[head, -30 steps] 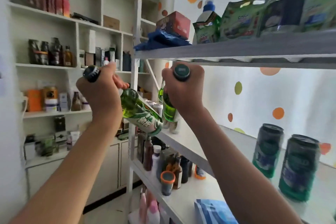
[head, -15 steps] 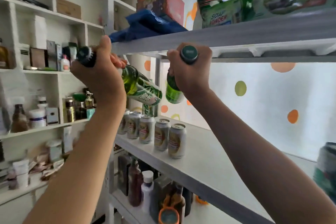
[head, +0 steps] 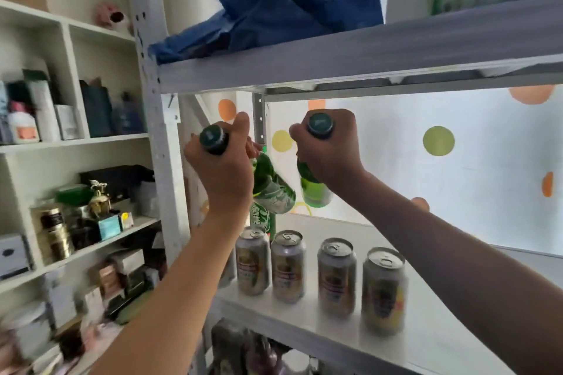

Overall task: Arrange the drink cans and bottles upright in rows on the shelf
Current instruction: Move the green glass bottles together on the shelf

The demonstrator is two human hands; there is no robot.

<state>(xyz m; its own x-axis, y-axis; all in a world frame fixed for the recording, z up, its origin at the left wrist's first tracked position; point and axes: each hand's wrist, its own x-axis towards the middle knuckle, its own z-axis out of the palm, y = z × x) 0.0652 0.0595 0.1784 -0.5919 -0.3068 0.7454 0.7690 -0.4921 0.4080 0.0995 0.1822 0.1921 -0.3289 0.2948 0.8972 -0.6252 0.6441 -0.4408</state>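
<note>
White shelf (head: 320, 318) holds upright cans (head: 336, 275); each hand (head: 224, 173) (head: 330, 151) grips a green bottle (head: 272, 189) (head: 313, 192).

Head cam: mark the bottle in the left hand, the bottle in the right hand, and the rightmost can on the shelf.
left-hand bottle (head: 271, 189): head view, on its tilted green body below the fist.
right-hand bottle (head: 315, 193): head view, on its lower green body.
rightmost can (head: 384, 292): head view, mid-label on its upright side.
</note>
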